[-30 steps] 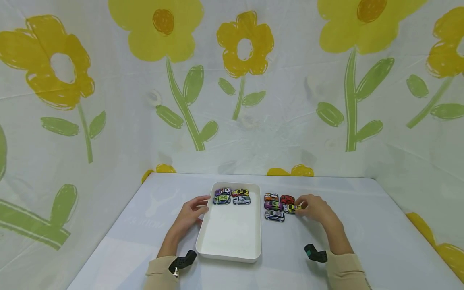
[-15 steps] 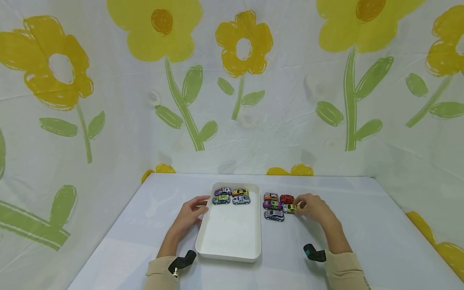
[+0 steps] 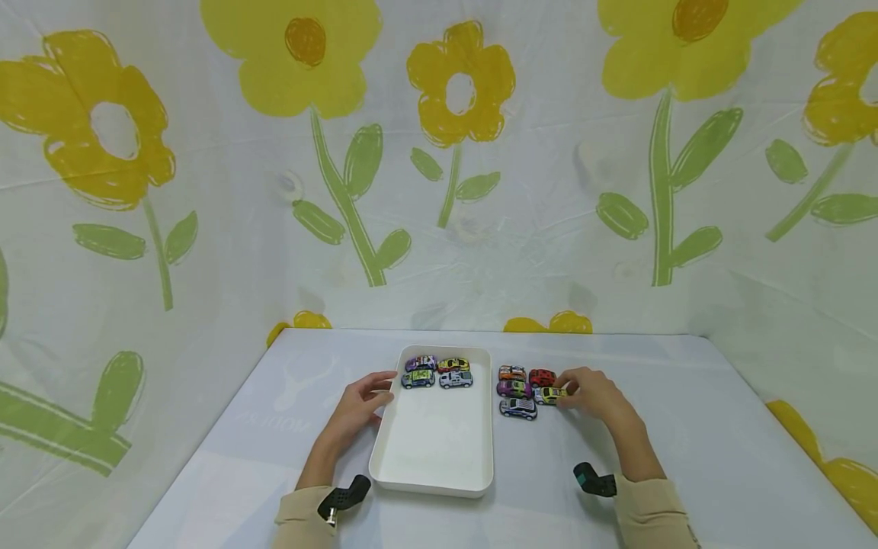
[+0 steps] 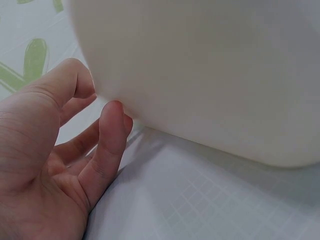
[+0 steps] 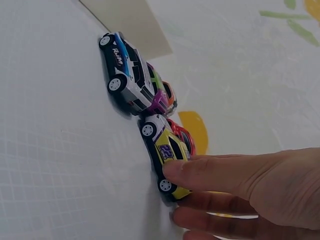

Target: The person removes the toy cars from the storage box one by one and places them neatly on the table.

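On the table, a yellow toy car with a number on its door has my right hand at its rear end. The thumb lies on the car's side and the fingers reach behind it, pinching it; its wheels seem to be on the table. My left hand is at the left wall of a white tray, its loosely bent fingers touching the wall from outside. In the tray's far part sit a purple-and-white car, a yellow-and-red car, a green car and a silver car.
Beside the yellow car stand a red car, an orange car, a purple-and-green car and a white-and-blue car. A flower-printed cloth rises behind the white table.
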`<state>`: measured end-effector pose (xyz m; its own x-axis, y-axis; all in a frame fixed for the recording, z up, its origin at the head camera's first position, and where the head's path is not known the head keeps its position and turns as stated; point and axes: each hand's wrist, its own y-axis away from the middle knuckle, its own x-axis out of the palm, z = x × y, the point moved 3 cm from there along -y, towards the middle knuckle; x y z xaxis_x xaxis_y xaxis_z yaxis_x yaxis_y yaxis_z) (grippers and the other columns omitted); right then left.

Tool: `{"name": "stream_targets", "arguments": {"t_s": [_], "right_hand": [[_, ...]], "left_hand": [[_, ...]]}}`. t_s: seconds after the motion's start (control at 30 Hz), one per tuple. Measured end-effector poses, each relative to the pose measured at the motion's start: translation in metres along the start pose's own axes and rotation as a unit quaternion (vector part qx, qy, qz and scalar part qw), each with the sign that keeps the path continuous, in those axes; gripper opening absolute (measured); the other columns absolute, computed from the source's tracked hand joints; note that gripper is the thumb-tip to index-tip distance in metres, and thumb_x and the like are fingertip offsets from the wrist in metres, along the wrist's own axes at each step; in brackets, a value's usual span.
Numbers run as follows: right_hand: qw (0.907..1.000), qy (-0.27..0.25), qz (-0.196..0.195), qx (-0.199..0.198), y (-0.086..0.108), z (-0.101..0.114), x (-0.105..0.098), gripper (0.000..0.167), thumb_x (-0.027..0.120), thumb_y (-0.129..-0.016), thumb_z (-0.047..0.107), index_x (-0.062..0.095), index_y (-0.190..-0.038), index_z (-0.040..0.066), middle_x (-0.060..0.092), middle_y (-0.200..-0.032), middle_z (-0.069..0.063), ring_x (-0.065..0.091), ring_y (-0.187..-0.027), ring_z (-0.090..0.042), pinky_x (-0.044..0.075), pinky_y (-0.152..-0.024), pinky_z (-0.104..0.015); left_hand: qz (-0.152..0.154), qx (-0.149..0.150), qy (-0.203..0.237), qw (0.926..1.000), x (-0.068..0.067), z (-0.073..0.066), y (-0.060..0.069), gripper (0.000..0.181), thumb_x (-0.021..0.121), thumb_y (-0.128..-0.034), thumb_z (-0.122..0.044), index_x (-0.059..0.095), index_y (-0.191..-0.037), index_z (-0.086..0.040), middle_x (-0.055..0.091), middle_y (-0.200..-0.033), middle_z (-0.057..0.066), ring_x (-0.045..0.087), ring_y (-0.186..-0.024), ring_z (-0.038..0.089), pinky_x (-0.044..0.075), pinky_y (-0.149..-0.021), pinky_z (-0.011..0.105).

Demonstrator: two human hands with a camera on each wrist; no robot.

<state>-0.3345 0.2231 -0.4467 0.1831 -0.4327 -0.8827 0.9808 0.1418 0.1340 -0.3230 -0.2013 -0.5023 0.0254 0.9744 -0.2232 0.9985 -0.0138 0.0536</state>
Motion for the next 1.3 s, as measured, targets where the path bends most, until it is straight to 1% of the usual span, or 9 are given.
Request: {"name": "stream_targets", "arguments": {"t_s": [0.73, 1.0, 1.3], "right_hand": [[1.0000, 0.001, 0.001, -0.008, 0.003, 0.001, -0.003, 0.030, 0.075, -0.084, 0.019, 0.069, -0.113, 0.011, 0.068, -0.104, -0.012, 0.061, -0.086, -0.023, 0.052, -0.071, -0.040], [0.9999, -0.001, -0.004, -0.010, 0.007, 0.006, -0.009, 0.032, 0.074, -0.085, 0.020, 0.068, -0.114, 0.010, 0.069, -0.103, -0.012, 0.060, -0.083, -0.022, 0.051, -0.068, -0.037], [0.9997, 0.010, -0.020, -0.012, 0.010, 0.010, -0.015, 0.032, 0.073, -0.086, 0.022, 0.068, -0.115, 0.010, 0.069, -0.104, -0.012, 0.061, -0.089, -0.025, 0.053, -0.072, -0.043]], "left_hand": [[0.003, 0.004, -0.004, 1.0000, -0.001, 0.002, -0.001, 0.041, 0.065, -0.0886, -0.016, 0.063, -0.128, -0.027, 0.061, -0.130, 0.010, 0.062, -0.095, 0.020, 0.053, -0.060, 0.031], [0.004, 0.003, -0.011, 0.9999, 0.000, 0.003, -0.003, 0.042, 0.066, -0.0887, -0.017, 0.062, -0.129, -0.027, 0.060, -0.131, 0.009, 0.062, -0.095, 0.020, 0.053, -0.060, 0.030], [0.003, 0.001, -0.012, 0.9999, 0.000, 0.002, -0.002, 0.042, 0.066, -0.0888, -0.018, 0.062, -0.129, -0.028, 0.060, -0.131, 0.009, 0.062, -0.096, 0.020, 0.053, -0.061, 0.030]]}}
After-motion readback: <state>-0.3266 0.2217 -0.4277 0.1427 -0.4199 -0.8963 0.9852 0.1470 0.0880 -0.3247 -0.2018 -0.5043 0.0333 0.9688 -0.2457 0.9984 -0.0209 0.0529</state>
